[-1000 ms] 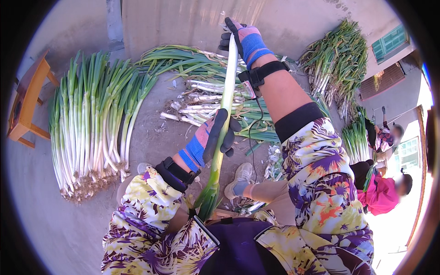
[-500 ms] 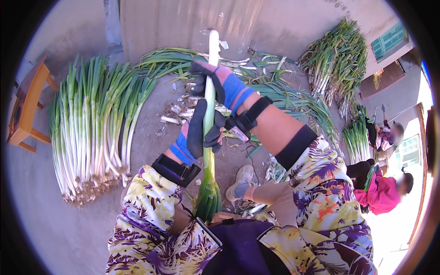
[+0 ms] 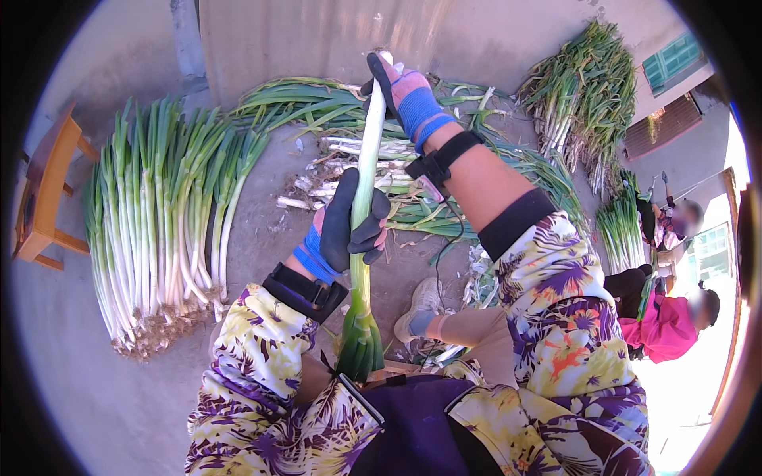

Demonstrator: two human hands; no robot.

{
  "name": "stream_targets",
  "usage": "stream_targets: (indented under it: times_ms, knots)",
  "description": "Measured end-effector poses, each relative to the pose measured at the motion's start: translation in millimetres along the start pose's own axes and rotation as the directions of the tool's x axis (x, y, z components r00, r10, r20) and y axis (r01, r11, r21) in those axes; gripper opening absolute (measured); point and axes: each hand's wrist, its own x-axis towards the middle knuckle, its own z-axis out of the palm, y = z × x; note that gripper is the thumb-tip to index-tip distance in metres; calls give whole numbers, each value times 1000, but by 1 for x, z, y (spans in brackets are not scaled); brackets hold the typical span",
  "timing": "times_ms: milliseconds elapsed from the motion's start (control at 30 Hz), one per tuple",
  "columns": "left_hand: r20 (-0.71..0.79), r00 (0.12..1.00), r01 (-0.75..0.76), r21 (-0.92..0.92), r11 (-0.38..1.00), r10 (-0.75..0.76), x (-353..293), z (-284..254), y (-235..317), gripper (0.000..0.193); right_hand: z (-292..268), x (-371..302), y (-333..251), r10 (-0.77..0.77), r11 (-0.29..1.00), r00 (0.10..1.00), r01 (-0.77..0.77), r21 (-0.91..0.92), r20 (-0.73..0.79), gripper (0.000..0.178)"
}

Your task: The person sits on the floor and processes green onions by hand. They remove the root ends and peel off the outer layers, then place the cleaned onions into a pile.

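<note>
One long leek [image 3: 370, 151] stands nearly upright before my body, its white end at the top and its green leaves down by my lap. My left hand [image 3: 355, 218], in a dark-palmed blue glove, is wrapped round the middle of the stalk. Higher up, my right hand [image 3: 399, 89], gloved alike, closes on the white part just below the tip. Behind the stalk, a loose pile of leeks [image 3: 333, 178] lies on the ground, partly hidden by my hands and arm.
A dense row of leeks [image 3: 151, 230] with roots toward me lies at left, beside a wooden stool [image 3: 48, 202]. More leafy leeks [image 3: 579, 95] lean on the wall at far right. Two people work at right, one in a pink top [image 3: 663, 327]. My shoe [image 3: 421, 309] is below.
My right hand has slid up the stalk, away from my left hand, to near the white tip. The leek's top has tilted slightly right. My left hand keeps its hold.
</note>
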Motion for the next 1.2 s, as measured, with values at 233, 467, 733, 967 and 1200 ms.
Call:
stream_targets:
  times_ms: [233, 467, 733, 967, 1200]
  knots:
    - [50, 999, -10, 95, 995, 5, 2, 13, -2, 59, -80, 48, 27, 365, 931, 931, -365, 29, -21, 41]
    - [0, 1000, -2, 106, 994, 2, 5, 10, 0, 61, -91, 30, 58, 124, 985, 918, -159, 64, 376, 60]
    - [-130, 991, 60, 196, 979, -34, 9, 19, -11, 57, -30, 32, -6, 487, 496, 865, -385, 779, 118, 10]
    - [-188, 982, 86, 288, 954, -32, -1, 16, -6, 56, -39, 35, -13, 318, 355, 861, -496, 793, 396, 30]
    - [-178, 983, 110, 321, 941, -54, -6, 29, -2, 57, -98, 91, 29, 525, 694, 833, -300, 654, -175, 25]
